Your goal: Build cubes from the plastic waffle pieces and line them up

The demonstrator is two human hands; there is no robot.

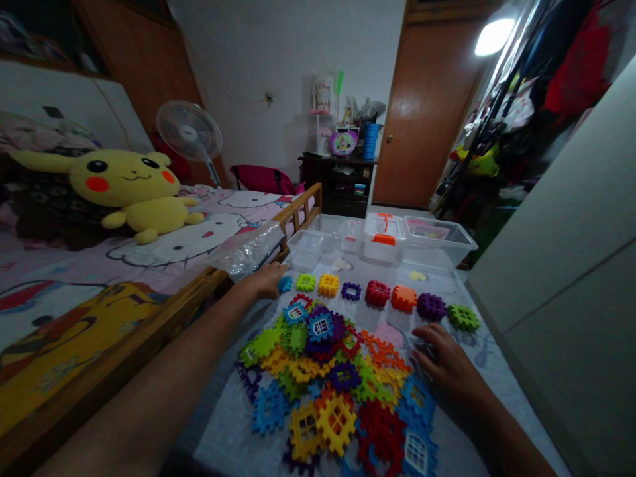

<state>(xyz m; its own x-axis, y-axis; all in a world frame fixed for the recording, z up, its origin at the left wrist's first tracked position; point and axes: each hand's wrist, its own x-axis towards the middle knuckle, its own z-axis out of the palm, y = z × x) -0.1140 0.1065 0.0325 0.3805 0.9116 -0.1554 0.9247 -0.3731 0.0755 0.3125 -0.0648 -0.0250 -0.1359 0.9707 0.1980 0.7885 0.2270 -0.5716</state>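
At the left end of a row of toothed plastic building tiles, my left hand (269, 280) is closed around a small blue building tile stack (285, 284), its fingers partly hidden. My right hand (442, 354) hovers over or rests on the table right of the heap, fingers apart and holding nothing. Between my arms lies a loose pile of mixed tiles, with a yellow window tile (336, 423), red tiles (380, 437) and a blue tile (271, 407) among them. The row continues with green (305, 283), yellow (328, 285), purple (351, 291), red (377, 293) and orange (404, 298) tiles.
Clear plastic bins (437, 242) and a lidded box with an orange latch (384, 237) line the table's far end. A wooden bed rail (218, 281) runs along the left, with a plastic bag (246, 248) against it. A pale cabinet (561, 265) stands close on the right.
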